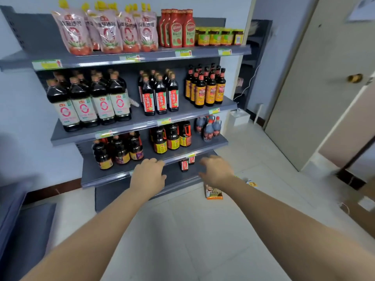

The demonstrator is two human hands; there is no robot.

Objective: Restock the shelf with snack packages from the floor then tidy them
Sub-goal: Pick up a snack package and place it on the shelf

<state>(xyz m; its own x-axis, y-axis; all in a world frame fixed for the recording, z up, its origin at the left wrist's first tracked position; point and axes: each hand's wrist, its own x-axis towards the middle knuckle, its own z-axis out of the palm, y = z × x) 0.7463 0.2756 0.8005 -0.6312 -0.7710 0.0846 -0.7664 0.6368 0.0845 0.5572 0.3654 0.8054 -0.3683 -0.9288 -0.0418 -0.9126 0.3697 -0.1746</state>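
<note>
An orange and brown snack package (213, 192) lies on the pale floor tiles at the foot of the grey shelf unit (113, 175). A second small package (251, 183) lies just right of my right forearm, partly hidden by it. My left hand (149, 175) is stretched out in front of the third shelf's front edge, fingers loosely curled, holding nothing. My right hand (217, 171) hovers above the floor package with fingers relaxed and spread, holding nothing. Both arms reach forward from the bottom of the view.
The shelves carry pink pouches (105, 31), red sauce bottles (178, 27), yellow jars (220, 36) and several dark soy bottles (89, 98). Two small bottles (187, 163) stand on the lowest shelf. A door (324, 78) stands at the right, a white box (239, 116) beside the shelf.
</note>
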